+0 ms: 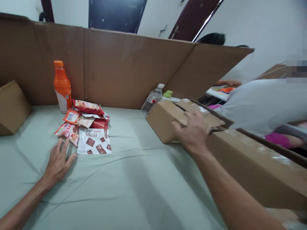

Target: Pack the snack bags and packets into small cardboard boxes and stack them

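Note:
My left hand (58, 162) lies on the pale green cloth, fingers spread and nothing in them, beside a pile of snack packets. Nearest to it are a pink packet (69, 131) and a white "Super Meal" pouch (94, 141) with brown squares. Behind these lie a red packet (88, 107), an orange packet (71, 116) and a beige sachet (85, 121). My right hand (192, 132) is over the near edge of a small cardboard box (163, 119), fingers apart. Whether it presses on the box or only hovers is hard to tell.
An orange drink bottle (62, 88) stands behind the packets. A clear water bottle (153, 98) leans by the small box, near a green-capped container (168, 94). A tall cardboard wall (120, 67) closes the back; a long box (259, 166) lines the right. Another person (261, 102) is beyond it.

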Action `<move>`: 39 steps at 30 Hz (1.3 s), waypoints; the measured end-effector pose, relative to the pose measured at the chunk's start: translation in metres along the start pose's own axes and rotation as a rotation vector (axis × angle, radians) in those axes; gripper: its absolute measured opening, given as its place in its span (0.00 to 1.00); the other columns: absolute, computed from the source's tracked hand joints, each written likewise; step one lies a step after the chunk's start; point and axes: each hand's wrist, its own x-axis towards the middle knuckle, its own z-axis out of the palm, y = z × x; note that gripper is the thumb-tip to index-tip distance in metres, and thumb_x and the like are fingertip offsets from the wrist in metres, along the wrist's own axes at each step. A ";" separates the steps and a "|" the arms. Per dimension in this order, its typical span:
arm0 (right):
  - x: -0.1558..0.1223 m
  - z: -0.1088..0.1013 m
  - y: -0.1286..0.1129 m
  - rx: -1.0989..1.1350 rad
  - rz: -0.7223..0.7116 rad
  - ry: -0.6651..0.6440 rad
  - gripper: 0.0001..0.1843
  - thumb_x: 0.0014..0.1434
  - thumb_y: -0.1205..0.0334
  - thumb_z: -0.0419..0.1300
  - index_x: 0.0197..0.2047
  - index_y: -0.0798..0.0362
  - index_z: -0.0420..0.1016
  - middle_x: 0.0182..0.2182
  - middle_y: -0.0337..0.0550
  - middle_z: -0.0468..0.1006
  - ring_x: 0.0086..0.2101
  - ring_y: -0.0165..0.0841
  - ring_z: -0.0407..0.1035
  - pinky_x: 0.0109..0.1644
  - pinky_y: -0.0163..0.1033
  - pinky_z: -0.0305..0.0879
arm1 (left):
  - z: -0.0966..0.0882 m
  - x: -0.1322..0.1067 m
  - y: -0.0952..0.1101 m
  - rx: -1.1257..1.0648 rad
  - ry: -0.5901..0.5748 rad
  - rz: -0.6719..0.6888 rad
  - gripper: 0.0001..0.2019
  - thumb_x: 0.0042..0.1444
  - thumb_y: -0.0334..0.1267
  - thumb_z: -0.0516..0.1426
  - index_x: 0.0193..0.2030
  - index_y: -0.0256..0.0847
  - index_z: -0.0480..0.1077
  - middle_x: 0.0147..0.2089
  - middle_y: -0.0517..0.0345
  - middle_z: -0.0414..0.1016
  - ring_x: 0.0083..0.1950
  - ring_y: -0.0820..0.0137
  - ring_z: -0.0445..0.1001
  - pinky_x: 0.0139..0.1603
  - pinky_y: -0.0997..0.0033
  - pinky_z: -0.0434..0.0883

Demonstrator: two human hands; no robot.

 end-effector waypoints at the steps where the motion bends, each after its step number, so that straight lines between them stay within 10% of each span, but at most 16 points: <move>1: 0.010 -0.006 0.014 -0.037 0.060 0.025 0.25 0.56 0.47 0.59 0.53 0.51 0.72 0.66 0.65 0.64 0.68 0.69 0.50 0.65 0.80 0.39 | 0.000 0.001 0.001 -0.004 0.002 -0.001 0.35 0.69 0.55 0.46 0.75 0.35 0.52 0.75 0.28 0.52 0.74 0.37 0.57 0.69 0.33 0.60; 9: 0.052 0.012 0.039 -0.086 0.247 -0.015 0.20 0.39 0.45 0.68 0.31 0.43 0.66 0.40 0.60 0.78 0.57 0.77 0.64 0.56 0.85 0.49 | 0.002 0.001 0.002 -0.010 0.023 -0.010 0.34 0.68 0.52 0.49 0.75 0.39 0.52 0.75 0.34 0.55 0.74 0.42 0.58 0.70 0.37 0.61; 15: 0.054 0.001 0.028 0.021 0.237 -0.086 0.15 0.45 0.44 0.64 0.26 0.44 0.68 0.21 0.45 0.73 0.34 0.52 0.75 0.39 0.58 0.71 | 0.002 0.001 0.000 -0.053 0.072 -0.042 0.32 0.66 0.51 0.50 0.72 0.36 0.58 0.73 0.33 0.59 0.72 0.42 0.61 0.70 0.37 0.62; 24: -0.070 -0.077 -0.050 0.264 -0.139 -0.291 0.14 0.51 0.45 0.64 0.28 0.47 0.80 0.31 0.45 0.82 0.34 0.41 0.76 0.38 0.43 0.74 | -0.013 -0.004 0.013 -0.161 0.201 0.008 0.33 0.61 0.45 0.55 0.71 0.34 0.57 0.73 0.29 0.55 0.74 0.38 0.56 0.70 0.30 0.60; 32: -0.153 -0.153 -0.124 0.588 -0.595 -0.754 0.10 0.67 0.59 0.62 0.45 0.40 0.86 0.30 0.41 0.81 0.29 0.30 0.77 0.33 0.31 0.74 | -0.067 -0.088 0.076 -0.438 -0.193 0.378 0.65 0.47 0.58 0.69 0.79 0.58 0.26 0.82 0.50 0.37 0.78 0.41 0.50 0.73 0.38 0.63; 36: -0.158 -0.163 -0.128 0.705 -0.433 -1.017 0.20 0.66 0.38 0.59 0.54 0.34 0.83 0.39 0.46 0.86 0.40 0.39 0.81 0.44 0.42 0.79 | -0.080 -0.107 0.076 -0.648 -0.406 0.274 0.73 0.41 0.59 0.73 0.76 0.66 0.18 0.82 0.59 0.33 0.78 0.35 0.44 0.75 0.31 0.56; 39: -0.155 -0.158 -0.127 0.784 -0.228 -1.161 0.25 0.73 0.41 0.45 0.62 0.33 0.77 0.44 0.47 0.85 0.35 0.35 0.81 0.39 0.39 0.80 | -0.075 -0.113 0.072 -0.729 -0.441 0.172 0.73 0.43 0.66 0.70 0.75 0.61 0.13 0.82 0.54 0.33 0.79 0.36 0.41 0.74 0.27 0.52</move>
